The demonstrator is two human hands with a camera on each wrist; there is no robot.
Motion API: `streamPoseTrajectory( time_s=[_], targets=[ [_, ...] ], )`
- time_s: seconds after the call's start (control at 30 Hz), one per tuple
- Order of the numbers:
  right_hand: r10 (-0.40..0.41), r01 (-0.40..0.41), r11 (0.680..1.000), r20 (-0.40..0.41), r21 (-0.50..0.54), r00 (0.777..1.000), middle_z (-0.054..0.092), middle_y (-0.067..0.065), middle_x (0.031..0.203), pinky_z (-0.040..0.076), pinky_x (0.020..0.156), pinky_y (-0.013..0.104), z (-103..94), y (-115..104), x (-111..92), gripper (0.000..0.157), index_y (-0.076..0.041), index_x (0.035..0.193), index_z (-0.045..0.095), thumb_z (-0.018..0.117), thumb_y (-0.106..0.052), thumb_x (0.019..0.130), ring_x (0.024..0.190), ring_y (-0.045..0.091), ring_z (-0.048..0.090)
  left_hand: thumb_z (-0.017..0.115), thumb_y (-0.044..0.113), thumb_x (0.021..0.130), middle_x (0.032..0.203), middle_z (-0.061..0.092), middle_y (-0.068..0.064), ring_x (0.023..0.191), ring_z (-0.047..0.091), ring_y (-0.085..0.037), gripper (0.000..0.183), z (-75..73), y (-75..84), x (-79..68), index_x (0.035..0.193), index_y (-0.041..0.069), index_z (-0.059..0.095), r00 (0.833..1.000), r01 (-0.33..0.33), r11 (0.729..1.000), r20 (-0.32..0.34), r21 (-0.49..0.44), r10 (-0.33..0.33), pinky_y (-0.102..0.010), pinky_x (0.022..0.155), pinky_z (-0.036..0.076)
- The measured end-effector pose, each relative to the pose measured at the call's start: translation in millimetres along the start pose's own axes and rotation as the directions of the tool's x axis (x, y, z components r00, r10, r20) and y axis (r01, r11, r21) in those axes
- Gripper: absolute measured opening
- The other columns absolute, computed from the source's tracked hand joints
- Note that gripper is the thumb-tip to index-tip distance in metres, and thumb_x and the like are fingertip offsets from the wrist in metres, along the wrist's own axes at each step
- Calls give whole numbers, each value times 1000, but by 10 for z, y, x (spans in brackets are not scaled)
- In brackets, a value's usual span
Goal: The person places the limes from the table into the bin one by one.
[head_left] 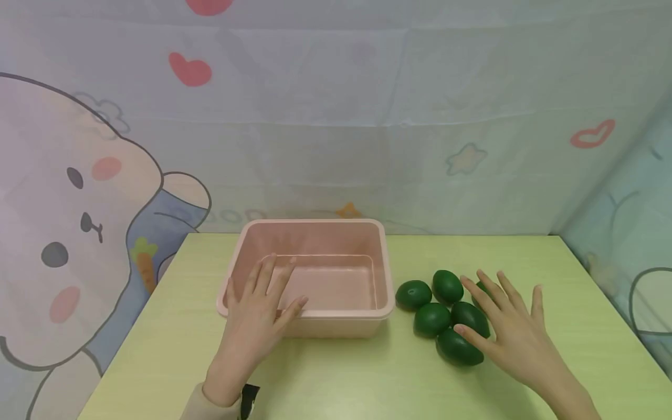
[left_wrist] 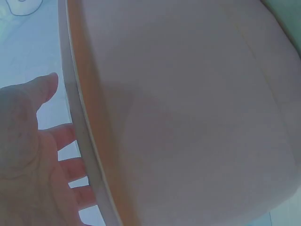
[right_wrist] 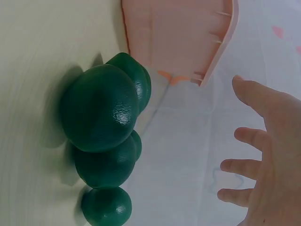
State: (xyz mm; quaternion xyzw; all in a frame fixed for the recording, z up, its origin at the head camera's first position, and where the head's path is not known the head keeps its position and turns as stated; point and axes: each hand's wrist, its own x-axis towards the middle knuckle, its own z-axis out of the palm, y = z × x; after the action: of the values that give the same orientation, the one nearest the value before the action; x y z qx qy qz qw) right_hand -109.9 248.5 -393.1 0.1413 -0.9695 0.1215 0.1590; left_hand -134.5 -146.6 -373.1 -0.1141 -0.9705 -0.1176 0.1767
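My left hand [head_left: 257,318] is spread over the near left part of a pink plastic basin [head_left: 336,314], its fingers straight and apart. In the left wrist view, the fingers overlap the outer side of the basin's rim [left_wrist: 87,122], and the thumb stands clear of it. Several smooth, dark green oval fruits, avocado-like in shape, lie in a cluster right of the basin; one fruit [head_left: 413,295] is closest to it. Above the cluster's right side hovers my right hand [head_left: 517,338], fingers spread, holding nothing. It partly hides the rightmost fruit. The right wrist view shows a gap between the fingers and the nearest fruit [right_wrist: 99,108].
Everything stands on a pale yellow-green table [head_left: 336,379]. A cloth backdrop [head_left: 336,116] with hearts, stars and a cartoon bear hangs right behind the table's back edge and continues along both sides. The basin's inner floor [head_left: 331,289] is bare.
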Motion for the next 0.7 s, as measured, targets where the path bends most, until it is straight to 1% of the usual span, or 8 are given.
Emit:
streamPoseTrajectory(
  time_s=[0.2, 0.3, 0.4, 0.53, 0.6, 0.7],
  targets=[
    [-11, 12, 1000, -11, 10, 1000, 34, 10, 146, -14, 104, 67, 38, 11, -41, 77, -32, 143, 26, 62, -53, 78, 140, 34, 19, 48, 56, 86, 148, 31, -8, 137, 27, -28, 64, 9, 2, -27, 142, 37, 24, 999, -17, 1000, -46, -11, 17, -71, 99, 18],
    [-21, 21, 1000, -18, 19, 1000, 34, 9, 146, -12, 105, 67, 63, 13, -63, 76, -31, 142, 28, 63, -52, 78, 140, 32, 19, 48, 56, 86, 147, 33, -7, 136, 29, -27, 63, 14, -7, -43, 142, 36, 25, 997, -32, 999, -64, -9, 31, -70, 99, 19],
    [-31, 32, 999, -24, 32, 999, 34, 9, 146, -11, 107, 65, 91, 14, -85, 75, -29, 142, 30, 63, -51, 78, 140, 29, 18, 49, 54, 86, 146, 35, -7, 134, 34, -29, 62, 20, -24, -65, 141, 35, 27, 996, -52, 999, -74, -10, 51, -68, 100, 21],
    [-40, 41, 999, -30, 35, 999, 34, 8, 146, -11, 108, 64, 131, 21, -110, 76, -29, 142, 30, 63, -51, 77, 141, 27, 17, 52, 49, 86, 145, 36, -7, 128, 41, -32, 61, 19, -45, -98, 141, 32, 31, 993, -89, 996, -80, -13, 88, -64, 101, 26],
    [-46, 47, 998, -39, 29, 998, 35, 8, 145, -10, 109, 63, 152, 29, -119, 76, -30, 142, 30, 64, -51, 77, 140, 28, 19, 53, 48, 86, 144, 37, -7, 125, 44, -33, 60, 14, -49, -109, 140, 30, 32, 990, -111, 994, -84, -8, 110, -61, 101, 29],
    [-57, 58, 998, -54, 24, 997, 35, 7, 145, -8, 110, 63, 183, 45, -132, 78, -30, 141, 31, 66, -51, 75, 139, 29, 22, 54, 46, 86, 140, 42, -8, 121, 47, -32, 58, 22, -60, -113, 139, 27, 36, 981, -161, 987, -109, 5, 160, -57, 100, 33]
  ],
)
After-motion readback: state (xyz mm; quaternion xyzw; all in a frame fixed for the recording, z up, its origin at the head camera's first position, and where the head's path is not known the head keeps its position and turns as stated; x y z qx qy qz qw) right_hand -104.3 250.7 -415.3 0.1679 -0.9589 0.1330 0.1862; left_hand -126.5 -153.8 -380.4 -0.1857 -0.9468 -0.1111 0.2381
